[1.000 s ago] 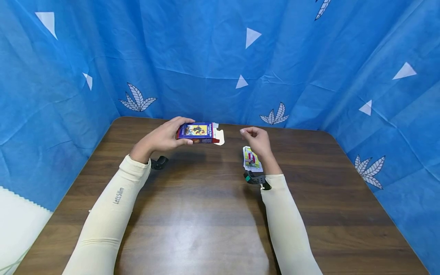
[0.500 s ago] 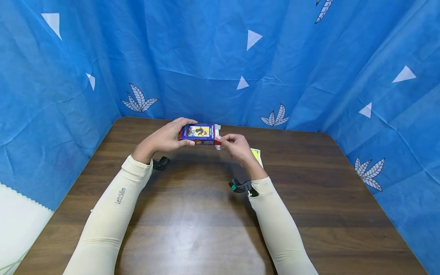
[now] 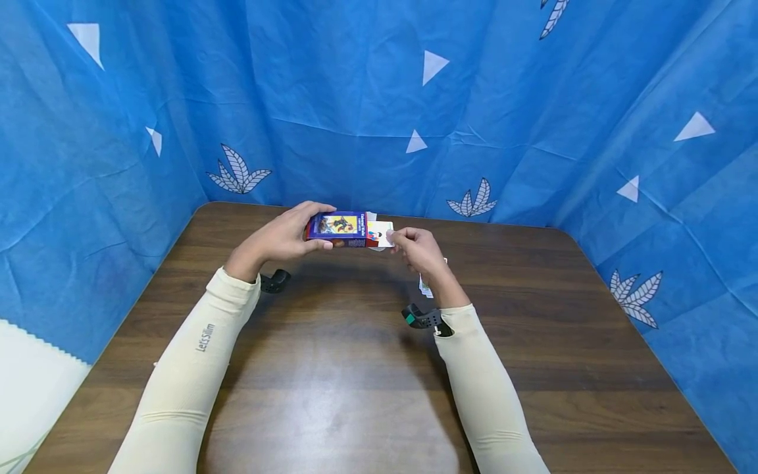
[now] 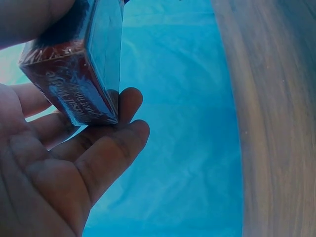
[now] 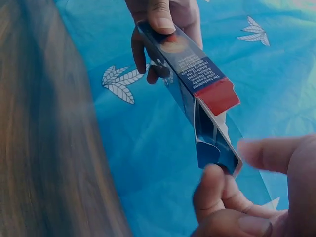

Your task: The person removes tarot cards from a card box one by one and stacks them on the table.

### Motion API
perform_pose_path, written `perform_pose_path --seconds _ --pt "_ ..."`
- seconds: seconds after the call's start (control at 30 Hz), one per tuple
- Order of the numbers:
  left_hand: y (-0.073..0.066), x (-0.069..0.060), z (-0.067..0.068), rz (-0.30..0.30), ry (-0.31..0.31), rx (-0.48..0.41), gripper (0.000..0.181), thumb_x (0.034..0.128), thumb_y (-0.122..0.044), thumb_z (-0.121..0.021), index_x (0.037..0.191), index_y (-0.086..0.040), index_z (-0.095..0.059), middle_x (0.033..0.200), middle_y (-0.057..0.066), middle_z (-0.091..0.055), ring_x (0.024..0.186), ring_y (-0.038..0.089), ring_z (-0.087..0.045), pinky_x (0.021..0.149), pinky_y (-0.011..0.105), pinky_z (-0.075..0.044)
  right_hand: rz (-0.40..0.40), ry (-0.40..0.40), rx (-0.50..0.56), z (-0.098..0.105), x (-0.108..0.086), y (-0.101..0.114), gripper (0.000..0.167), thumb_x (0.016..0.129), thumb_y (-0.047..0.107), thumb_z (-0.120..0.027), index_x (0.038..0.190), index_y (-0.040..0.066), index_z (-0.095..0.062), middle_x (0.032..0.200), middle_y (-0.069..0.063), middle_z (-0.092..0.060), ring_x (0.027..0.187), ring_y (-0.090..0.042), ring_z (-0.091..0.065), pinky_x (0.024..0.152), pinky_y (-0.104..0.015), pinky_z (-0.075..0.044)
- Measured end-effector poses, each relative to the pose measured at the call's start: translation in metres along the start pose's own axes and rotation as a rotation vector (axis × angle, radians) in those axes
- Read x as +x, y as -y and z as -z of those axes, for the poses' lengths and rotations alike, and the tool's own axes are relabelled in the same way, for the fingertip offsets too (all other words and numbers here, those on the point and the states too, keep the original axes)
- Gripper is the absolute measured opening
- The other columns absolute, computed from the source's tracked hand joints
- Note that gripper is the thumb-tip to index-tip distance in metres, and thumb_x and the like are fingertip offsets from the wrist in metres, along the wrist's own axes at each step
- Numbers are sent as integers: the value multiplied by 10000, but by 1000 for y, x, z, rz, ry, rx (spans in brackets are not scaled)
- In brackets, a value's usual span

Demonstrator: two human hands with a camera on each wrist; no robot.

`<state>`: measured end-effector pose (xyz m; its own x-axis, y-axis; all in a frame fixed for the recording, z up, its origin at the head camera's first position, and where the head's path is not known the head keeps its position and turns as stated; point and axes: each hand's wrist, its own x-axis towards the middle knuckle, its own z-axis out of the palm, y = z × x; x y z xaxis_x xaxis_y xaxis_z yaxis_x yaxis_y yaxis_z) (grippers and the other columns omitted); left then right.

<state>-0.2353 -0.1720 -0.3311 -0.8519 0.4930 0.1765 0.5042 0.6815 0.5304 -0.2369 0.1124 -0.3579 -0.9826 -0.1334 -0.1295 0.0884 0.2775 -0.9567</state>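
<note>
My left hand (image 3: 287,230) grips a blue tarot card box (image 3: 337,225) above the table, thumb on the near side and fingers on the far side. The box lies sideways, its open end to the right with a red flap (image 5: 217,96) folded out. A white-bordered tarot card (image 3: 379,234) with a small coloured figure sticks partly out of that end. My right hand (image 3: 422,253) pinches the card's outer edge between thumb and fingers. Below the right wrist, a stack of cards (image 3: 425,288) lies on the table, mostly hidden. In the left wrist view the closed box end (image 4: 74,91) rests against the fingers.
The brown wooden table (image 3: 331,382) spreads beneath both arms. A blue curtain (image 3: 355,99) with white leaf and triangle prints hangs behind and at both sides. White cloth (image 3: 35,388) shows at the lower left. Each wrist wears a black strap (image 3: 422,317).
My right hand moves from above the card stack leftward to the box's open end, then slightly back right with a card emerging. The left hand keeps the box almost still.
</note>
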Motion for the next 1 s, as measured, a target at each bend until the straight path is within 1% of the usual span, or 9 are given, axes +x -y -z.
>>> perform_pose_path --seconds 0.1,0.17,0.27,0.4,0.53,0.63,0.8,0.9,1.0 --pt "2 -1 0 5 0 0 694 873 -307 -755 1449 -108 -423 1393 158 -480 1209 301 -482 1050 521 -406 -1 25 -9 0 -1 1 268 940 328 -653 944 59 -640 743 8 -612 469 -81 -340 425 -233 -266" --pt "3 -1 0 5 -4 0 693 873 -303 -756 1448 -104 -424 1400 160 -478 1217 302 -478 1055 521 -403 8 17 3 4 -1 0 264 942 312 -657 962 50 -639 738 15 -622 459 -78 -334 423 -227 -264" --pt "4 -1 1 5 -7 -2 692 873 -301 -756 1446 -102 -424 1400 160 -477 1221 302 -475 1060 520 -403 40 -35 55 13 0 -1 252 958 284 -639 995 35 -640 746 8 -646 428 -61 -311 415 -211 -249" --pt "4 -1 3 -6 -10 -6 689 871 -298 -758 1443 -103 -427 1391 160 -483 1214 303 -478 1052 519 -407 82 -135 121 30 1 -3 247 974 264 -614 1047 29 -634 753 22 -657 423 -46 -306 410 -197 -245" --pt "5 -1 4 -19 -15 -8 687 868 -293 -762 1439 -99 -432 1384 162 -489 1208 303 -484 1047 514 -409 88 -219 150 46 3 -6 220 976 243 -608 1073 46 -618 726 64 -610 454 -48 -342 426 -193 -268" --pt "5 0 4 -16 -10 -10 685 873 -297 -756 1441 -97 -429 1392 164 -484 1214 305 -482 1052 518 -406 76 -252 161 54 6 -10 237 982 227 -599 1132 44 -615 772 57 -614 476 -48 -364 437 -191 -285" --pt "7 0 3 8 6 -17 694 883 -321 -742 1458 -114 -412 1422 159 -462 1236 308 -472 1065 532 -399 59 -286 139 61 11 -20 333 996 236 -581 1270 49 -602 846 39 -641 533 -60 -414 468 -210 -316" --pt "7 0 3 11 8 -19 696 885 -324 -741 1461 -117 -410 1427 160 -458 1245 312 -471 1072 534 -391 48 -323 95 64 15 -27 346 981 234 -608 1280 61 -622 857 55 -646 588 -73 -449 487 -215 -329" --pt "7 0 3 15 15 -16 692 890 -332 -732 1462 -116 -408 1426 163 -458 1243 315 -471 1071 541 -388 18 -367 36 67 19 -33 342 950 244 -658 1239 62 -658 903 33 -654 672 -117 -488 504 -215 -331"
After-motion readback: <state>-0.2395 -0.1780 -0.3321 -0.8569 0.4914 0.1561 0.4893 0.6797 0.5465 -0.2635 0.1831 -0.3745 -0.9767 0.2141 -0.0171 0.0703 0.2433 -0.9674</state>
